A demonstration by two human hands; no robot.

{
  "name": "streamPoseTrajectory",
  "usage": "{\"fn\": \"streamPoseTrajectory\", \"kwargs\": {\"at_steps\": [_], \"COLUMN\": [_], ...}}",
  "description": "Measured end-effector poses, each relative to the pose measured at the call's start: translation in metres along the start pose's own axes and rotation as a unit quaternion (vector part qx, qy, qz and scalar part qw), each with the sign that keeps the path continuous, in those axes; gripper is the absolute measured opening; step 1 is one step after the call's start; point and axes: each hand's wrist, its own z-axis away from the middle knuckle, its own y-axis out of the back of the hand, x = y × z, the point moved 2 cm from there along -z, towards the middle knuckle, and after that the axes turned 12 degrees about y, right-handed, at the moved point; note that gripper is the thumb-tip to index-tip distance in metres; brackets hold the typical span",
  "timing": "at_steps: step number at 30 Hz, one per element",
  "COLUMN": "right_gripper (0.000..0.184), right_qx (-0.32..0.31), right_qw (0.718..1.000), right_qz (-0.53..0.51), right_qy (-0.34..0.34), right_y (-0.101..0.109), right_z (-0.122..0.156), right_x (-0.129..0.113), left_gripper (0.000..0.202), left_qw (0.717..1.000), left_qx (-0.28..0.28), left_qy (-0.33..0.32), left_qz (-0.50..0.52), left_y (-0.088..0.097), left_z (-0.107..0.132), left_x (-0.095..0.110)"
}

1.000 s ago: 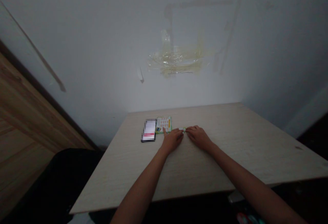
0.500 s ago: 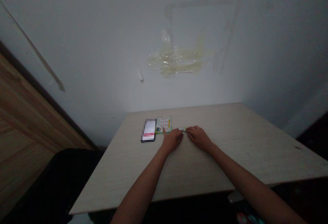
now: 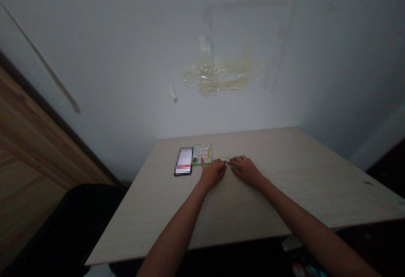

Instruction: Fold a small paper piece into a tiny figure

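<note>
My left hand (image 3: 212, 174) and my right hand (image 3: 246, 169) rest on the pale wood-grain table (image 3: 253, 201), their fingertips meeting at a small pale green piece (image 3: 225, 159). The piece is too small to make out, and I cannot tell whether either hand grips it. Just beyond my left hand lies a green and orange printed card or booklet (image 3: 201, 154), nearly touching my left fingers. Further left, a black smartphone (image 3: 183, 161) lies face up with its screen blurred out.
The table's far side meets a white wall (image 3: 126, 57) marked with yellowed tape residue (image 3: 215, 74). A wooden panel (image 3: 31, 150) stands at the left, and a dark, rounded object (image 3: 69, 226) sits below the table's left edge.
</note>
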Motion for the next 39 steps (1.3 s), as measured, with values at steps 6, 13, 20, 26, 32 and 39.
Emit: {"fn": "streamPoseTrajectory", "kwargs": {"at_steps": [6, 13, 20, 26, 32, 39], "right_gripper": [0.038, 0.035, 0.037, 0.036, 0.035, 0.033], "right_qx": [0.044, 0.051, 0.026, 0.019, 0.024, 0.023], "right_qw": [0.998, 0.997, 0.999, 1.000, 1.000, 0.999], "right_qz": [-0.029, -0.035, -0.023, -0.009, 0.006, 0.028], "right_qy": [-0.020, 0.039, 0.038, 0.017, 0.001, -0.023], "right_y": [-0.004, -0.004, -0.004, -0.001, -0.002, -0.004], "right_z": [0.002, 0.003, 0.001, 0.000, -0.001, -0.003], "right_x": [0.006, 0.003, -0.001, -0.004, -0.003, -0.001], "left_gripper": [0.030, 0.030, 0.029, 0.028, 0.027, 0.029], "left_qw": [1.000, 1.000, 1.000, 1.000, 1.000, 1.000], "left_qx": [0.006, 0.002, 0.000, -0.003, -0.002, -0.003], "left_qy": [-0.002, 0.003, 0.007, -0.001, 0.004, 0.003], "left_qz": [0.008, -0.002, -0.015, -0.009, -0.016, -0.003], "left_y": [-0.002, 0.000, 0.001, 0.000, -0.002, -0.003], "left_z": [-0.001, 0.001, 0.000, -0.002, -0.003, -0.002], "left_x": [-0.001, 0.000, 0.002, 0.001, -0.001, -0.001]}}
